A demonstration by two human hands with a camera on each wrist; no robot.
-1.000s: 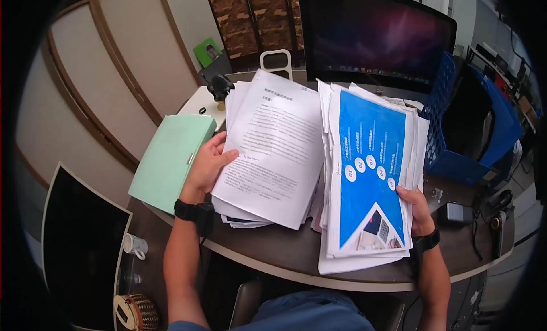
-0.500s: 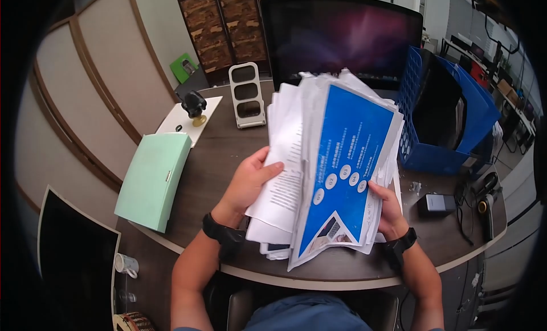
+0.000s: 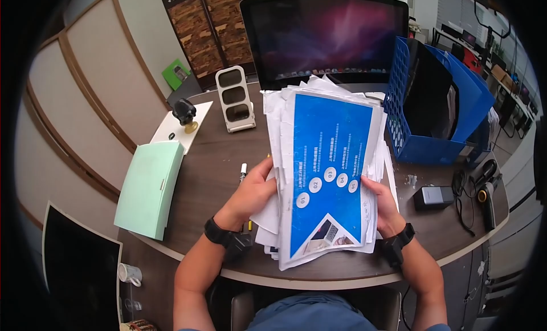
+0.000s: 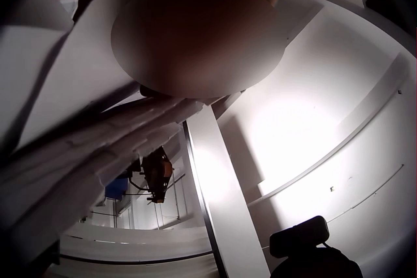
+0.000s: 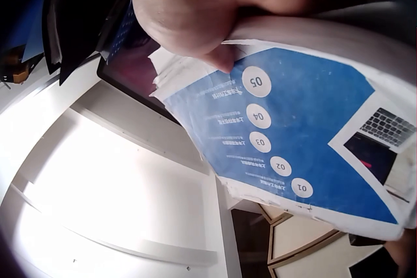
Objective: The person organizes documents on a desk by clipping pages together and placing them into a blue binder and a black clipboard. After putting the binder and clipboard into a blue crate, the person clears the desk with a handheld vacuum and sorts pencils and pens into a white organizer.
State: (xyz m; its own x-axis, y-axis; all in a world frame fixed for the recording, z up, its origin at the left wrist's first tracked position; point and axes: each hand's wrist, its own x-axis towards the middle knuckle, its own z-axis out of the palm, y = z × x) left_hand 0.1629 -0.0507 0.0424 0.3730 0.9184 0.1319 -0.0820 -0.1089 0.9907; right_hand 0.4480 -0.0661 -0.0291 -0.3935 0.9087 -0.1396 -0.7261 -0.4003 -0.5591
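A thick, uneven stack of papers, topped by a blue printed sheet (image 3: 333, 143), is held between both hands over the desk. My left hand (image 3: 250, 195) grips its left edge, thumb at the side. At the right edge my right hand (image 3: 383, 208) pinches it, thumb tip on the top sheet. In the right wrist view the right hand (image 5: 208, 11) presses beside the number 05 on the blue sheet (image 5: 306, 95). The left wrist view shows the blurred left hand (image 4: 202, 37) against the paper edges (image 4: 98, 154); its fingertips are hidden there.
A green file box (image 3: 149, 188) stands left, with a white stand (image 3: 236, 100) and a black-topped object (image 3: 184, 111) behind. Beyond the stack is a monitor (image 3: 325, 37). Right are a blue file rack (image 3: 427, 151), a small box (image 3: 432, 198) and a scanner (image 3: 487, 205). A marker (image 3: 243, 171) lies near the left hand.
The two paper piles, apart earlier, have come together, with the blue sheet on top. The left hand moved right and the right hand moved left, both still gripping papers. The head view has shifted.
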